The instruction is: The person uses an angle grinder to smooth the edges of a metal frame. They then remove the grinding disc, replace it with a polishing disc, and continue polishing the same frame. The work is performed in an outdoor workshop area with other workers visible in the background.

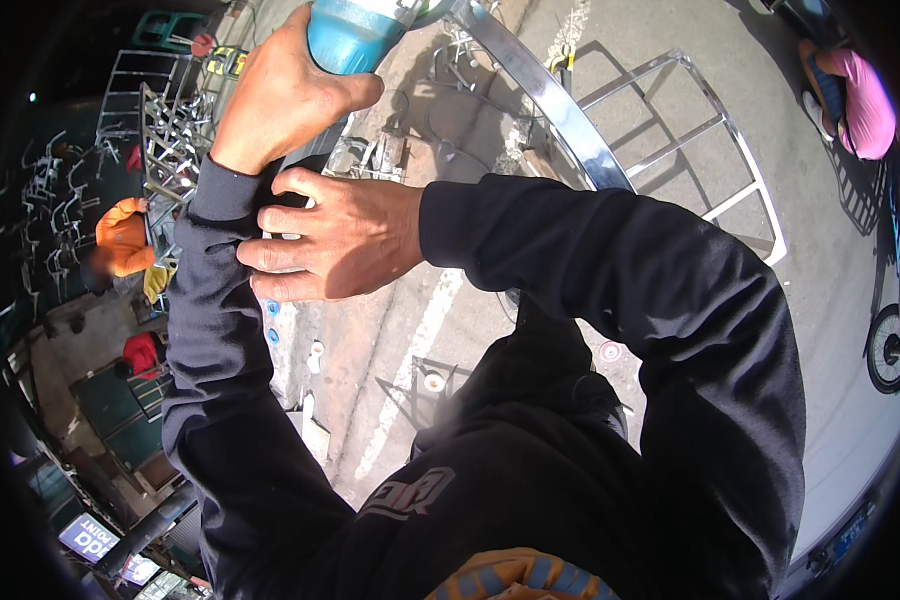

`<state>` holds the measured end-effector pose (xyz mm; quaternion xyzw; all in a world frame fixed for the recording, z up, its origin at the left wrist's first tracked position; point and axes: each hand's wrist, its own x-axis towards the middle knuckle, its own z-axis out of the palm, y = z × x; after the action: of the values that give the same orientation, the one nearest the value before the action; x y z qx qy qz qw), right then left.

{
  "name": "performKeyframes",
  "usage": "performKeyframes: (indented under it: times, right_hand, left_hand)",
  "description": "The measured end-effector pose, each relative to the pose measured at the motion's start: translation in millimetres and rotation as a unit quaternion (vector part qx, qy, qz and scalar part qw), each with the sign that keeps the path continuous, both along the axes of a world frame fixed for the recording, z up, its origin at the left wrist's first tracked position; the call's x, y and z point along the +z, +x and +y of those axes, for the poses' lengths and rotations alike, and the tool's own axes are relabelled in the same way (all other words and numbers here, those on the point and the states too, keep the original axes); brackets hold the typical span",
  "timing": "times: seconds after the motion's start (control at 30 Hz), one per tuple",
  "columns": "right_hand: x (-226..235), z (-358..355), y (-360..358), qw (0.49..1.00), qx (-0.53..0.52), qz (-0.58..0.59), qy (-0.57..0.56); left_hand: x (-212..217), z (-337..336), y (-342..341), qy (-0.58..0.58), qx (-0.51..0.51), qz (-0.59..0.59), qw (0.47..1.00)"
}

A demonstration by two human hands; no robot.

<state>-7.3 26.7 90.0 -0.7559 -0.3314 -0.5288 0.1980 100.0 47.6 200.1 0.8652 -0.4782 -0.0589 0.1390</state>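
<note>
At the top, my left hand [280, 95] is wrapped round the teal body of a power tool [350, 40]; its head runs out of view at the upper edge. My right hand [340, 235] crosses over beside my left forearm with its fingers bent round something dark, mostly hidden under the hand and sleeve. Whether that is the rear of the same tool, I cannot tell. A shiny flat metal bar [540, 90] slants from the top edge down to behind my right sleeve.
A welded metal frame [760, 190] lies on the concrete at the right. Many bent metal parts [175, 145] are heaped at the left, near a person in orange [122, 238]. A person in pink [867, 105] and a bicycle wheel [887, 348] are at far right.
</note>
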Motion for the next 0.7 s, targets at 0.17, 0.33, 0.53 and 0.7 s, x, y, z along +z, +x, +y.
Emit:
performKeyframes:
  times: [0.17,0.33,0.53,0.7]
  right_hand:
    - [0,-1,1,1.000,0.003,-0.002,0.002]
    - [0,-1,0,1.000,0.003,-0.002,-0.008]
    - [0,-1,-1,1.000,0.001,0.013,-0.008]
    - [2,2,1,1.000,0.006,-0.003,0.012]
  left_hand:
    - [0,0,0,-0.011,-0.013,0.019,1.000]
    - [2,-1,0,0.003,-0.001,0.032,0.999]
    - [-3,-2,5,-0.013,-0.001,0.000,1.000]
    - [-9,0,13,-0.028,-0.002,-0.040,0.999]
